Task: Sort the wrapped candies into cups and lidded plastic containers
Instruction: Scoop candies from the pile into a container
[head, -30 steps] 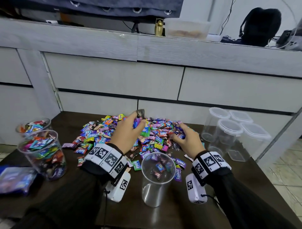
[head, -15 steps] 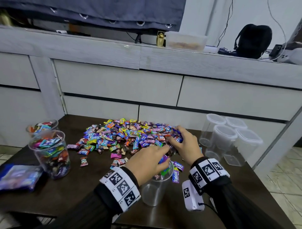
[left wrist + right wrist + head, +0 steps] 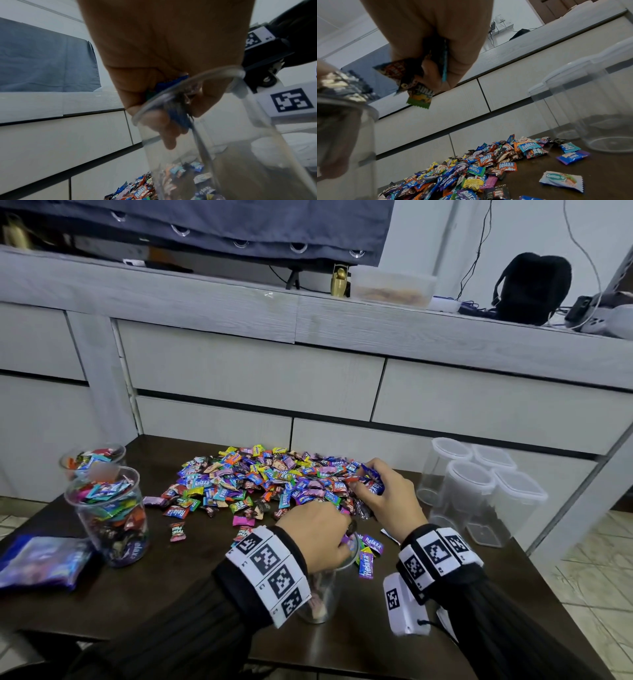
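left hand (image 3: 317, 534) gone from candy pile (image 3: 260, 477) to clear cup (image 3: 325, 594) (fingers at rim)

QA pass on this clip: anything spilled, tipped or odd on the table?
Nothing tipped. The loose pile of wrapped candies is the unsorted stock. Only strays: a few purple Relaxa candies lie on the dark table beside the clear plastic cup, outside it.

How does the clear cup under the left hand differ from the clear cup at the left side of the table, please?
The near cup holds only a few candies at its bottom; the left cup is heaped past its rim. The left hand sits over the near cup's mouth, holding candies; no hand is at the left cup. The near cup stands beside the candy pile's near edge; the left cup stands apart from it. Both are clear, upright and lidless.
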### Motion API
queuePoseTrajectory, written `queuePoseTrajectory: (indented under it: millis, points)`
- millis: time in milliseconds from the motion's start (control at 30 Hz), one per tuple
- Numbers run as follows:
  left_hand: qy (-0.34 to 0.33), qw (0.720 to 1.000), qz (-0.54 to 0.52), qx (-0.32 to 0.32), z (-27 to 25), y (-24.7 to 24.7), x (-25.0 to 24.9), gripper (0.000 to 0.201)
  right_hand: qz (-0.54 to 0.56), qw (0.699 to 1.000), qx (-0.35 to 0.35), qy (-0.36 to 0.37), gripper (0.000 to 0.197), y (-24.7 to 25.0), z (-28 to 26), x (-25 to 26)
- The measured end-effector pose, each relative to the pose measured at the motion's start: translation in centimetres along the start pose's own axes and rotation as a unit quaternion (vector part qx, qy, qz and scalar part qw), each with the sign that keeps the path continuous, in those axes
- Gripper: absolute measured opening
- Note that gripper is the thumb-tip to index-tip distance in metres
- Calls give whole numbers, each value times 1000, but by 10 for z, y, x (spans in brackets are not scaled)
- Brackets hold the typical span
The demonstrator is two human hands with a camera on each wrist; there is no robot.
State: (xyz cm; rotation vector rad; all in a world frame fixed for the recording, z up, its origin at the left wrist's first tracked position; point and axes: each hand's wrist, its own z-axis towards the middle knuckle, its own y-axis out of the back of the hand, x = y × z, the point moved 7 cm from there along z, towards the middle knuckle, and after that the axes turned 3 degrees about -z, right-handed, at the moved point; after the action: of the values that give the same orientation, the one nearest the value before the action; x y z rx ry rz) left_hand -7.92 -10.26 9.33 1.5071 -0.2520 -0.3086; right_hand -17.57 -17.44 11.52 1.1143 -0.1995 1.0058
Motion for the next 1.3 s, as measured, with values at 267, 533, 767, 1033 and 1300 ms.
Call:
queuePoseTrajectory:
  millis: [267, 533, 767, 1033, 1300]
  points:
    - [10, 998, -27, 52, 2, 0, 1, 27, 6, 1000, 5, 3, 14, 5, 4, 5]
    - [-5, 999, 21, -43, -9, 5, 0, 42, -15, 1000, 5, 2, 14, 9, 6, 7]
    - [6, 994, -50, -96, -22, 4, 2, 27, -15, 1000, 7, -2, 13, 8, 5, 7]
    - [-7, 967, -171, -187, -30, 5, 13, 54, 3, 1000, -5, -1, 13, 9, 4, 11]
    - [60, 830, -514, -207, -39, -33, 43, 115, 103, 992, -53, 40, 17, -9, -17, 32]
